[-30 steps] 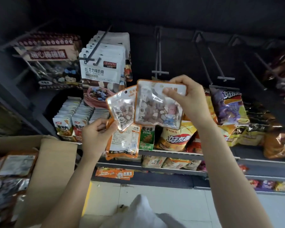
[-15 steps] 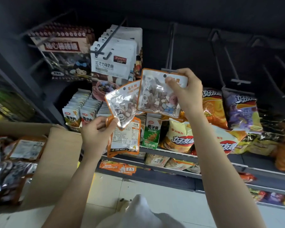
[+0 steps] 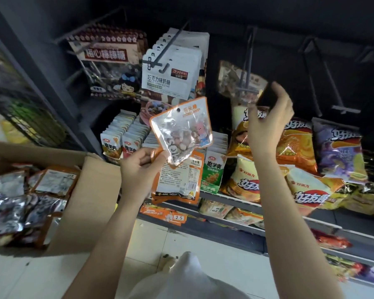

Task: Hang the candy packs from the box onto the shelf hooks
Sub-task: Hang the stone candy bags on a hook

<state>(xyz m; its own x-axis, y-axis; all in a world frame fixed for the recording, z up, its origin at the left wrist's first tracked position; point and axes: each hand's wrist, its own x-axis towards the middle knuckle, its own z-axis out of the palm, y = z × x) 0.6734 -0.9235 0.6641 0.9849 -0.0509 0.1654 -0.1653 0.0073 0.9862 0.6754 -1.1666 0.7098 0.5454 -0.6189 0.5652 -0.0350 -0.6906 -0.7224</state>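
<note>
Two shelf tiers (image 3: pixel 231 198) face us, stocked with chip bags (image 3: pixel 298 145) whose print we cannot read fully. Beside them sits the cardboard box (image 3: pixel 89 190), open, with more packs (image 3: pixel 54 182) inside. White packs (image 3: pixel 171 76) marked "ZIRANPEI" crowd one hook. On the next hook (image 3: pixel 248 61) a blurred candy pack (image 3: pixel 235 83) hangs, and our right hand (image 3: pixel 270 117) is just beside it, fingers loosely curled with nothing in them. Our left hand (image 3: pixel 140 165) pinches the lower corners of two orange-edged packs: the front pack (image 3: pixel 181 132) reads "STONE CANDY", and the back pack (image 3: pixel 179 180) shows its label panel. A price tag (image 3: pixel 178 217) reads "2.5".
</note>
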